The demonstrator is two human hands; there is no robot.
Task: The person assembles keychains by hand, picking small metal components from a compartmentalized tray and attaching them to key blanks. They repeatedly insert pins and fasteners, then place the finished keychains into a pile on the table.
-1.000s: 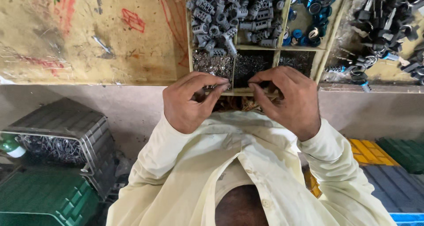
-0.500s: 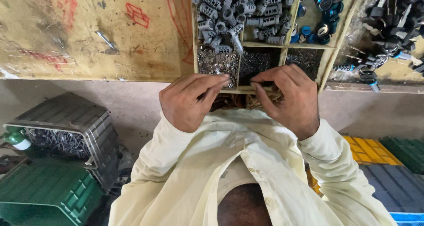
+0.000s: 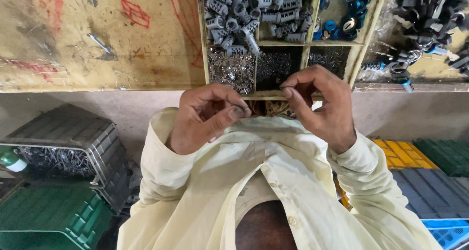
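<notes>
Hands now slightly apart, both hands' fingers pinched, contents hidden, near the wooden tray (image 3: 254,95) of small metal parts (image 3: 232,70).

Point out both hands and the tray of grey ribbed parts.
left hand (image 3: 202,118), head view, back of the hand
right hand (image 3: 320,103), head view, back of the hand
tray (image 3: 202,40), head view, left wooden wall

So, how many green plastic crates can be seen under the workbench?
2. One green crate is at the bottom left, below the grey crate. Another green crate is at the right edge, beside the yellow one. More may be hidden.
</notes>
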